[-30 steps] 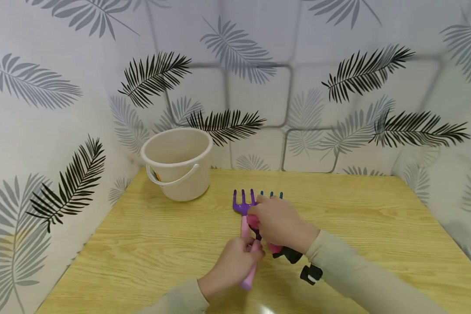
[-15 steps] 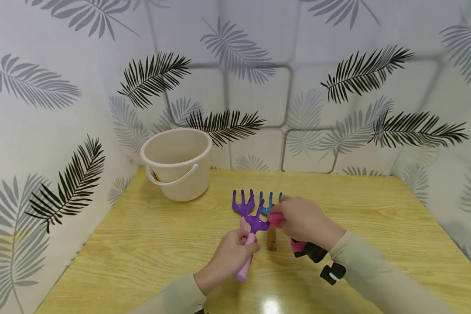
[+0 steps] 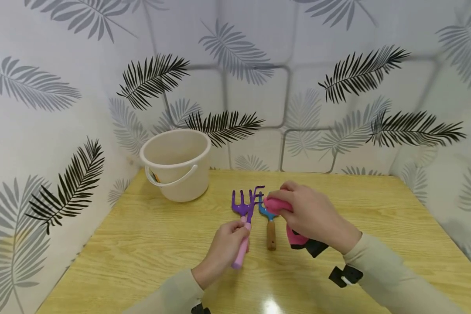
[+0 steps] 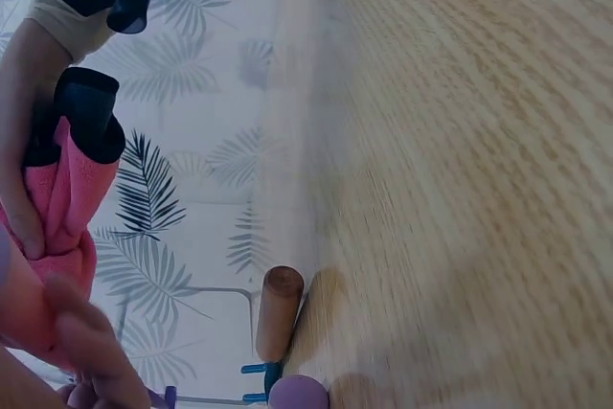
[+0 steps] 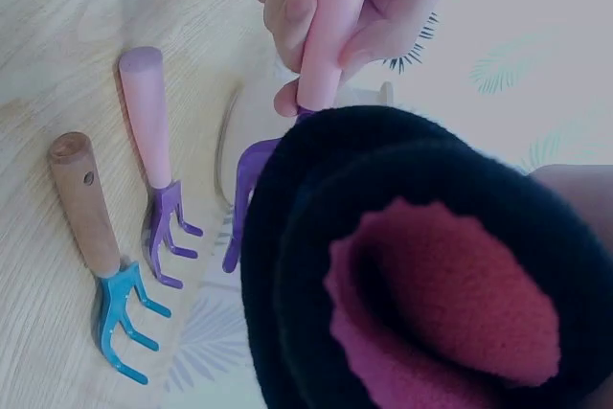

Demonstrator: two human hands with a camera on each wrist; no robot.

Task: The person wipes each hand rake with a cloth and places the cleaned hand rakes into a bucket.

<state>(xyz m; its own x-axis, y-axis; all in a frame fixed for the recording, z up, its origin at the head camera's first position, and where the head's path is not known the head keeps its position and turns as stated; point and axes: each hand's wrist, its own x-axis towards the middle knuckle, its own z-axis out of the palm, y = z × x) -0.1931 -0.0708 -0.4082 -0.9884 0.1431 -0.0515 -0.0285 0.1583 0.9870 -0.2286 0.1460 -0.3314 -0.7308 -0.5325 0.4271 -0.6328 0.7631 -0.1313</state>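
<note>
My left hand (image 3: 229, 240) grips the pink handle of a purple hand rake (image 3: 241, 250), raised with its tines seen side-on in the head view. My right hand (image 3: 314, 213) pinches a bunched pink glove (image 3: 276, 205) with black cuffs, just right of those tines. The open cuff fills much of the right wrist view and partly covers the held rake. Beneath lies a second purple rake with a pink handle (image 5: 148, 122), partly hidden by my left hand in the head view. Beside it lies a blue rake with a wooden handle (image 3: 271, 235); the glove overlaps its tines.
A cream bucket (image 3: 186, 185) with a white handle stands at the table's back left, something small and dark-orange showing behind its handle. The wood-grain table (image 3: 149, 253) ends against a leaf-patterned wall covering (image 3: 255, 96) at the back and sides.
My right hand has moved right with the glove, away from my left hand. My left hand has shifted slightly left and up, and the held rake has turned side-on. The blue rake's handle is now uncovered.
</note>
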